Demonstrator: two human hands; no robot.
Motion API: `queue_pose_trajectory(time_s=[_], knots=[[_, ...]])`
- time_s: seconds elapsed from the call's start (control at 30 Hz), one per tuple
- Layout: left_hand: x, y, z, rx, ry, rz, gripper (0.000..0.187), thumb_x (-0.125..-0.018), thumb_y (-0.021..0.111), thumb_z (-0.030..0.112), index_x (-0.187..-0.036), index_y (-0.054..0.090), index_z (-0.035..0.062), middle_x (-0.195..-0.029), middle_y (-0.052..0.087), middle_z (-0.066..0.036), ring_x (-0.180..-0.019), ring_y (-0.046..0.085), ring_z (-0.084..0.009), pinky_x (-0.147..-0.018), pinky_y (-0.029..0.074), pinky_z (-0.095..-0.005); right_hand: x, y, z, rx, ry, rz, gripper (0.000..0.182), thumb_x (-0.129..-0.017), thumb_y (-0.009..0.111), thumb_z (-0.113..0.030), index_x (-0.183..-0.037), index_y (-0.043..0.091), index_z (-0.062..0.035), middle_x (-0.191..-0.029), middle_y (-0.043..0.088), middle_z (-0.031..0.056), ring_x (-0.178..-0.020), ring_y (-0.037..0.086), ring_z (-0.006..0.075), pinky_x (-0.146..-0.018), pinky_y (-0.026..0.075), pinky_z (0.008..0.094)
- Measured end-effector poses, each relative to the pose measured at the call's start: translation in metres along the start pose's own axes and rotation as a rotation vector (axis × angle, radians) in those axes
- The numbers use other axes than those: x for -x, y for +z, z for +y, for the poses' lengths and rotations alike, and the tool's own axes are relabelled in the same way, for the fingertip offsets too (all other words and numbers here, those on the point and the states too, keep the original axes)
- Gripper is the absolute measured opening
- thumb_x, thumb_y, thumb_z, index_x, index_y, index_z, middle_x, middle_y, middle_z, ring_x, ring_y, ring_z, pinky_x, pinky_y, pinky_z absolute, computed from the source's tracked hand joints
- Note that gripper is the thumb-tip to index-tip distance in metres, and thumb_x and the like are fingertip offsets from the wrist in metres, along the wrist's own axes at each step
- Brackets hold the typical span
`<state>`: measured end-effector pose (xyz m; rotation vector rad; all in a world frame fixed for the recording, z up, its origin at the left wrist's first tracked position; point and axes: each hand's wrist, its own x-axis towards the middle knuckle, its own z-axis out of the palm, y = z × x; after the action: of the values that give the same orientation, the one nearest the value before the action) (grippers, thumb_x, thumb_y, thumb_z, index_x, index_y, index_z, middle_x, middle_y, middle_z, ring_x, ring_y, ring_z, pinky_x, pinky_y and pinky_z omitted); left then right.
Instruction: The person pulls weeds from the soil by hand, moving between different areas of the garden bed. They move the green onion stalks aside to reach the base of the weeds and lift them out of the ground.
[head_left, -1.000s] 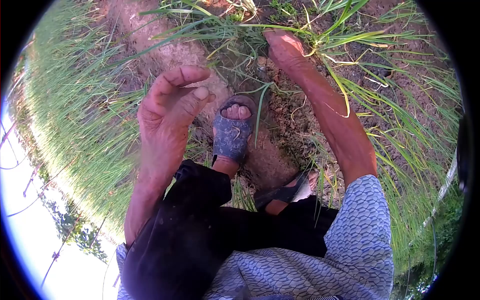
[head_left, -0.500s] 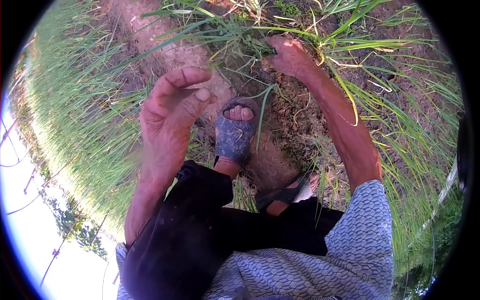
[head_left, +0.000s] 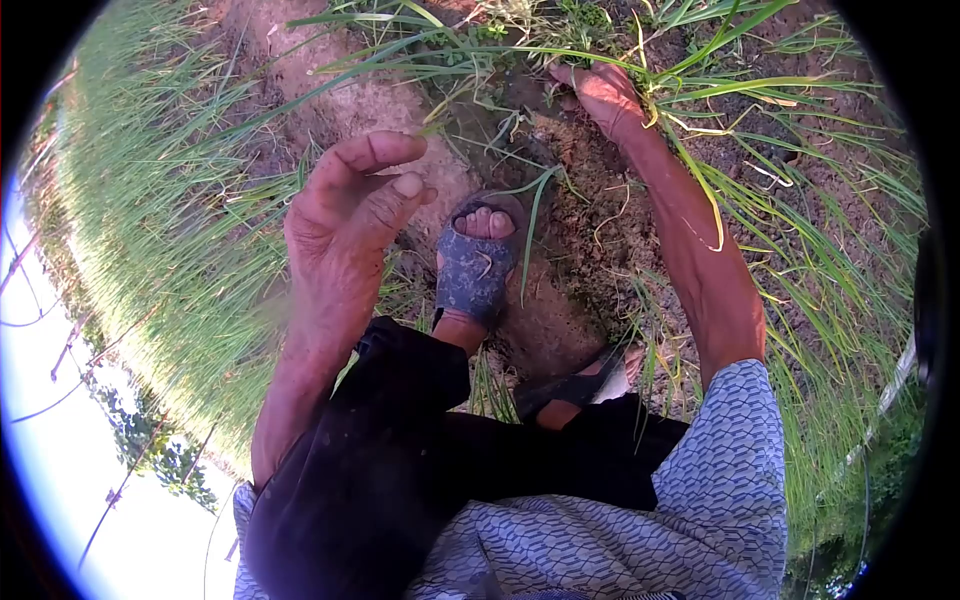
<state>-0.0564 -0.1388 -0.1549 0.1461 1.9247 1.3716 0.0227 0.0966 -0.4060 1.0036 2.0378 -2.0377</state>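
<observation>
My left hand (head_left: 345, 205) is raised over the ground, palm partly turned up. Its fingers are curled, with a gap between thumb and forefinger, and nothing shows in it. Farther forward on the right, my right hand (head_left: 603, 98) is down at the soil beside a clump of long green leaves (head_left: 700, 75). Its fingers are bent together low to the ground, and what they hold, if anything, is hidden. Small green weeds (head_left: 590, 30) grow just beyond that hand. Loose leafy strands (head_left: 500, 125) lie on the soil to its left.
My foot in a patterned open-toed sandal (head_left: 472, 262) stands on bare soil (head_left: 545, 320). The other shoe (head_left: 570, 388) is behind it, to the right. Dense grassy plants (head_left: 150, 230) fill the left side, and more long-leaved plants (head_left: 810, 270) stand on the right.
My right hand has moved a little to the right and away from the green weeds it was touching. My left hand has stayed nearly still.
</observation>
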Motion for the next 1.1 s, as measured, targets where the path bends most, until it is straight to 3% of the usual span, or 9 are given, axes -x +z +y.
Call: queue_pose_trajectory(time_s=[0.07, 0.2, 0.27, 0.43, 0.67, 0.8, 0.9, 1.03, 1.1], knots=[[-0.001, 0.001, 0.000, 0.019, 0.000, 0.007, 0.026, -0.089, 0.063, 0.002, -0.114, 0.058, -0.0024, -0.112, 0.063, -0.008, -0.094, 0.062, -0.0150, -0.089, 0.048, -0.0282, 0.004, -0.022, -0.014, 0.089, 0.013, -0.201, 0.037, -0.083, 0.068, -0.035, -0.094, 0.069, 0.0011, -0.084, 0.067, 0.0102, -0.071, 0.062, 0.0189, -0.071, 0.053, 0.0360], [-0.002, 0.001, 0.002, 0.042, 0.023, 0.017, 0.027, -0.089, 0.063, 0.003, -0.115, 0.058, -0.0015, -0.114, 0.063, -0.010, -0.094, 0.062, -0.0156, -0.087, 0.050, -0.0294, 0.005, 0.030, -0.036, 0.542, -0.049, -0.030, 0.050, -0.083, 0.070, -0.038, -0.112, 0.062, 0.0028, -0.100, 0.067, 0.0135, -0.087, 0.063, 0.0222, -0.078, 0.052, 0.0359], [-0.003, -0.001, -0.003, 0.026, 0.052, 0.008, 0.028, -0.090, 0.063, 0.006, -0.117, 0.058, 0.0003, -0.117, 0.064, -0.012, -0.093, 0.063, -0.0163, -0.086, 0.051, -0.0306, 0.009, 0.031, -0.059, 0.588, -0.097, -0.307, 0.043, -0.084, 0.069, -0.030, -0.115, 0.062, -0.0006, -0.110, 0.064, 0.0126, -0.098, 0.063, 0.0245, -0.084, 0.052, 0.0367], [-0.003, -0.004, -0.006, 0.006, 0.037, 0.023, 0.027, -0.090, 0.063, 0.006, -0.116, 0.059, 0.0003, -0.116, 0.064, -0.012, -0.091, 0.063, -0.0163, -0.086, 0.051, -0.0303, 0.016, 0.066, -0.047, 0.936, -0.588, -0.101, 0.033, -0.080, 0.063, -0.007, -0.113, 0.065, -0.0085, -0.106, 0.063, 0.0137, -0.099, 0.063, 0.0313, -0.088, 0.053, 0.0417], [-0.003, -0.003, -0.002, 0.000, 0.028, 0.047, 0.026, -0.090, 0.062, 0.005, -0.115, 0.059, -0.0004, -0.116, 0.065, -0.012, -0.089, 0.063, -0.0156, -0.085, 0.051, -0.0299, -0.003, 0.073, -0.026, 0.789, -0.796, -0.039, 0.032, -0.076, 0.062, -0.001, -0.107, 0.066, -0.0046, -0.095, 0.066, 0.0174, -0.089, 0.066, 0.0332, -0.080, 0.055, 0.0418], [-0.004, -0.005, -0.001, 0.032, 0.055, 0.045, 0.026, -0.090, 0.062, 0.005, -0.115, 0.058, -0.0007, -0.117, 0.064, -0.012, -0.091, 0.063, -0.0158, -0.085, 0.051, -0.0301, 0.002, 0.077, -0.030, 0.294, -0.321, -0.041, 0.022, -0.084, 0.066, -0.012, -0.104, 0.066, -0.0011, -0.076, 0.066, 0.0202, -0.083, 0.068, 0.0338, -0.076, 0.054, 0.0415], [-0.003, -0.009, -0.008, 0.033, 0.042, 0.077, 0.026, -0.091, 0.061, 0.004, -0.116, 0.058, -0.0008, -0.117, 0.063, -0.013, -0.093, 0.062, -0.0161, -0.085, 0.051, -0.0300, 0.005, 0.083, -0.032, 0.825, -0.385, -0.028, 0.026, -0.081, 0.065, -0.007, -0.106, 0.065, -0.0009, -0.084, 0.066, 0.0188, -0.084, 0.066, 0.0333, -0.077, 0.053, 0.0424], [-0.003, -0.006, -0.007, 0.064, 0.060, 0.106, 0.026, -0.091, 0.060, 0.002, -0.116, 0.057, -0.0010, -0.117, 0.063, -0.014, -0.095, 0.062, -0.0162, -0.086, 0.052, -0.0299, 0.007, 0.096, -0.042, 0.719, -0.640, -0.129, 0.045, -0.073, 0.059, 0.002, -0.117, 0.061, -0.0073, -0.104, 0.063, 0.0177, -0.094, 0.064, 0.0351, -0.079, 0.055, 0.0425], [-0.004, -0.006, -0.007, 0.096, 0.081, 0.128, 0.026, -0.090, 0.061, 0.002, -0.115, 0.057, -0.0013, -0.116, 0.063, -0.013, -0.095, 0.062, -0.0166, -0.086, 0.051, -0.0301, -0.003, 0.101, -0.032, 0.757, -0.727, -0.068, 0.044, -0.074, 0.057, 0.004, -0.116, 0.060, -0.0084, -0.097, 0.062, 0.0185, -0.093, 0.064, 0.0349, -0.079, 0.055, 0.0415]])
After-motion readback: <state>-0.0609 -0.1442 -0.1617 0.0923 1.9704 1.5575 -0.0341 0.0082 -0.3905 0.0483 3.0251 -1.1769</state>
